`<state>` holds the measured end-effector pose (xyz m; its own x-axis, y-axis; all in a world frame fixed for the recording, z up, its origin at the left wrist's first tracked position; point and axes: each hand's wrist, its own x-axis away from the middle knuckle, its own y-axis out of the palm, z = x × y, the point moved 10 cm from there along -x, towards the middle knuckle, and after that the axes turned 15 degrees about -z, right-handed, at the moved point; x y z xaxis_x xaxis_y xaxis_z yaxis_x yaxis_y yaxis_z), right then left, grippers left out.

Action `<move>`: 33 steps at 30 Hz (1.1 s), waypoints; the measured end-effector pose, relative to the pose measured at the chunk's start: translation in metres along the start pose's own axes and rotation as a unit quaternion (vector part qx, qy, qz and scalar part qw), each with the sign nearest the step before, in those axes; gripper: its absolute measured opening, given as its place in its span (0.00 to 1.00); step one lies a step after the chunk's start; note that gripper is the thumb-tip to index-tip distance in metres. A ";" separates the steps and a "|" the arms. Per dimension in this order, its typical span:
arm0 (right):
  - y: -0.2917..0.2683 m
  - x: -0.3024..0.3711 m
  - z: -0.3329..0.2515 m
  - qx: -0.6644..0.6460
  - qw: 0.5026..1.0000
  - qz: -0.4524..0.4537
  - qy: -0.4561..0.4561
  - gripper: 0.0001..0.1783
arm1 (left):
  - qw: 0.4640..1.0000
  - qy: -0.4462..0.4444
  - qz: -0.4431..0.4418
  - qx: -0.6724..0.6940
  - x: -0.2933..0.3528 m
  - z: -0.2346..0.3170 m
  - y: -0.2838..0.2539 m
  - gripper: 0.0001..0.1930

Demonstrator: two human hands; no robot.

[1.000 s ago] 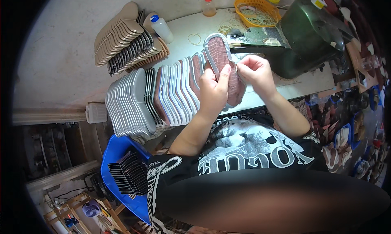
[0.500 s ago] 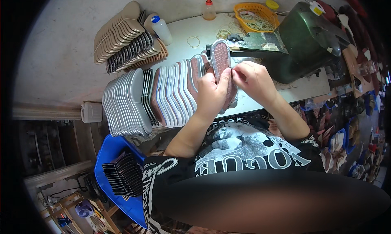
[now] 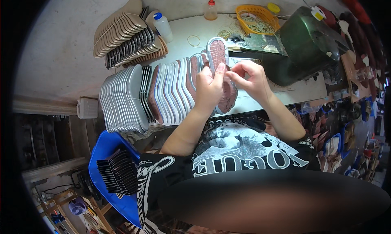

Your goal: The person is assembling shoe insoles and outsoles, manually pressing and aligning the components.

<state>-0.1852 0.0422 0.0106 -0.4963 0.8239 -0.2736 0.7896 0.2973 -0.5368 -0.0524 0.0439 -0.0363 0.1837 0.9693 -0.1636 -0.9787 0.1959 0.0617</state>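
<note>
Upright in my left hand point(image 3: 209, 89) is a reddish-brown shoe sole point(image 3: 217, 51) with a pale grey rim, its thumb pressed on the sole's face. Close beside the sole's right edge, my right hand point(image 3: 253, 77) has thumb and forefinger drawn together in a pinch. Whatever sits between those fingertips is too small to make out. To the left of my left hand runs a row of white and brown soles point(image 3: 173, 91) standing on edge, packed tightly. Farther left is a bundle of silver-grey soles point(image 3: 124, 98).
A dark green machine point(image 3: 299, 42) occupies the right of the white table point(image 3: 185, 28). At the back stand a yellow basket point(image 3: 251, 13), a red-tipped bottle point(image 3: 210, 12) and a blue-capped bottle point(image 3: 162, 28). Beige soles point(image 3: 120, 26) are stacked back left; a blue bin point(image 3: 99, 160) stands lower left.
The right hand has shifted slightly down and left along the sole's edge. My left hand keeps its hold, with the sole a little farther left and showing more of its lower end.
</note>
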 end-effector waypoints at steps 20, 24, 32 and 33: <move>-0.007 -0.002 -0.046 0.197 0.971 0.049 -0.129 0.04 | 0.998 0.054 0.014 -0.010 -0.014 0.000 -0.003 0.15; -0.003 -0.008 -0.051 0.247 0.964 0.048 -0.090 0.08 | 0.990 0.019 0.050 -0.127 -0.009 0.009 -0.010 0.16; -0.001 -0.013 -0.034 0.226 0.974 -0.028 -0.017 0.08 | 0.994 0.060 0.042 -0.079 -0.003 0.021 -0.002 0.15; 0.001 -0.012 -0.037 0.264 0.963 -0.034 -0.043 0.08 | 0.992 0.066 0.038 -0.100 -0.002 0.027 0.000 0.14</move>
<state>-0.1646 0.0503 0.0432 -0.5866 0.7617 -0.2752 0.4707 0.0442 -0.8812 -0.0505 0.0456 -0.0097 0.1078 0.9499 -0.2935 -0.9904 0.0768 -0.1154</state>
